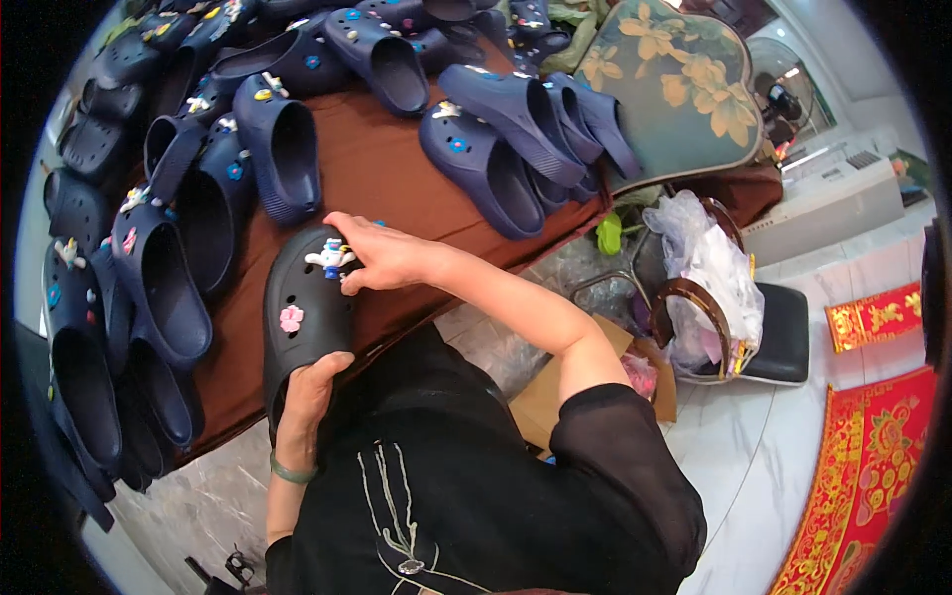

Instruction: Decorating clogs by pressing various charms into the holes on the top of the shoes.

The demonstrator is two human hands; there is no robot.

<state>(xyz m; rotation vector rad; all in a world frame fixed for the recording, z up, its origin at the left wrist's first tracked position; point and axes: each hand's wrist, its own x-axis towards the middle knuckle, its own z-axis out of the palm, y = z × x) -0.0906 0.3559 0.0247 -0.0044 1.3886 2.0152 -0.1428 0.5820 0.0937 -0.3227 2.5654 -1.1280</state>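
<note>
From afar, I have the black perforated foam clog (319,325) at the brown cloth-covered tabletop (367,149) edge, toe pointing away, my left hand (309,389) gripping its rear, my right hand (389,258), fingers spread, nearer the toe, beside its white-and-blue figure charm (330,260).

Around black clog (319,305): passable abt. 1 o'clock over brown cloth (359,164), stopped by far clog (382,64). Blocked at 12 by near clog (260,139), 2 by clog cluster (476,164), 9–11 by clog pile (169,253), 3 by R arm (516,305), 6 by L hand (314,389).
</note>
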